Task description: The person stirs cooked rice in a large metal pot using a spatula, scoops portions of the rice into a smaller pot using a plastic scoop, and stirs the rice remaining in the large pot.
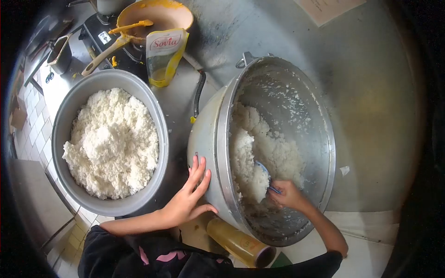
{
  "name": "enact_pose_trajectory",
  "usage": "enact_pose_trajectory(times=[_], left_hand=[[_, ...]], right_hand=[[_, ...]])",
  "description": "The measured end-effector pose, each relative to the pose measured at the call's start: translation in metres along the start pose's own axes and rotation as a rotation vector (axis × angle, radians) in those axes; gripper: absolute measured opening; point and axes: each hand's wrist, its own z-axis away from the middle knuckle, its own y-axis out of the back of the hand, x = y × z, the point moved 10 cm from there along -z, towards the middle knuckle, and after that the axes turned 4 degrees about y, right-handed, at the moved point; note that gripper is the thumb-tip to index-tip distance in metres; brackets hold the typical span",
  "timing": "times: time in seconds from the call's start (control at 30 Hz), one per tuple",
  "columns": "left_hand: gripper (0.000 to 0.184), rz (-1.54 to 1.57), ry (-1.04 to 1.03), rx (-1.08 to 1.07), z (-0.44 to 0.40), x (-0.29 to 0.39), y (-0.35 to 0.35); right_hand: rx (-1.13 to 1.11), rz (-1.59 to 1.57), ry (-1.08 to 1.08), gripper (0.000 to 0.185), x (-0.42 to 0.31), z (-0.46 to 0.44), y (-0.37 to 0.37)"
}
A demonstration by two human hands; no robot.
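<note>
Wide-angle view from my head, moderately bright, its light source outside the frame. Pale glare whitens the smooth grey metal counter (54, 89) at left; soft sheen marks the large, round silver metal pot (207, 132), its lower interior shaded. The fluffy white cooked rice (118, 139) remains legible. Toward my dark, vignetted margins, the pale square floor tiles (35, 113) curve and soften.

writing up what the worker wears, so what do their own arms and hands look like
Both the left hand and the right hand are bare, with no gloves. The forearms are bare too; the top's sleeves are black, with pink shapes on its front.
</note>
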Motion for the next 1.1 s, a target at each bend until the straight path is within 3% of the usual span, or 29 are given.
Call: enact_pose_trajectory(times=[0.23, 0.33, 0.47, 0.57, 0.63, 0.7, 0.73, 0.8, 0.9, 0.93, 1.0, 1.1], left_hand=[[0.094, 0.007, -0.009, -0.015, -0.003, 0.008, 0.017], [0.084, -0.064, 0.013, -0.068, -0.001, 0.013, 0.030], [0.066, -0.068, 0.151, 0.131, 0.018, 0.018, 0.083], [0.055, -0.245, 0.159, 0.441, 0.051, 0.021, 0.153], [0.048, -0.465, 0.300, 0.710, 0.090, 0.021, 0.214], [0.042, -0.568, 0.313, 0.865, 0.116, 0.022, 0.260], [0.036, -0.454, 0.288, 0.965, 0.140, 0.011, 0.280], [0.037, -0.883, 0.331, 0.938, 0.163, 0.009, 0.303], [0.042, -0.676, 0.426, 0.987, 0.203, -0.041, 0.330], [0.042, -0.671, 0.420, 0.980, 0.206, -0.051, 0.331], [0.045, -0.313, 0.421, 1.025, 0.216, -0.082, 0.333], [0.048, -0.215, 0.487, 0.983, 0.212, -0.097, 0.325]], right_hand=[[0.002, -0.057, -0.088, 0.017, 0.020, 0.017, 0.000], [0.019, -0.171, -0.057, 0.013, 0.022, 0.022, 0.003], [-0.009, -0.036, -0.119, 0.013, 0.013, 0.040, 0.010], [0.064, -0.095, -0.198, 0.013, 0.016, 0.063, 0.018], [0.113, 0.032, -0.161, 0.011, 0.013, 0.076, 0.031], [0.147, 0.089, -0.151, 0.011, 0.010, 0.093, 0.040], [0.141, 0.065, -0.163, 0.011, 0.009, 0.103, 0.043], [0.147, 0.033, -0.179, 0.011, -0.006, 0.116, 0.040], [0.283, -0.194, -0.368, 0.017, -0.016, 0.138, 0.030], [0.292, -0.199, -0.371, 0.017, -0.016, 0.144, 0.025], [0.390, -0.448, -0.266, 0.020, -0.023, 0.149, 0.022], [0.545, -0.457, -0.242, 0.023, -0.052, 0.157, 0.023]])
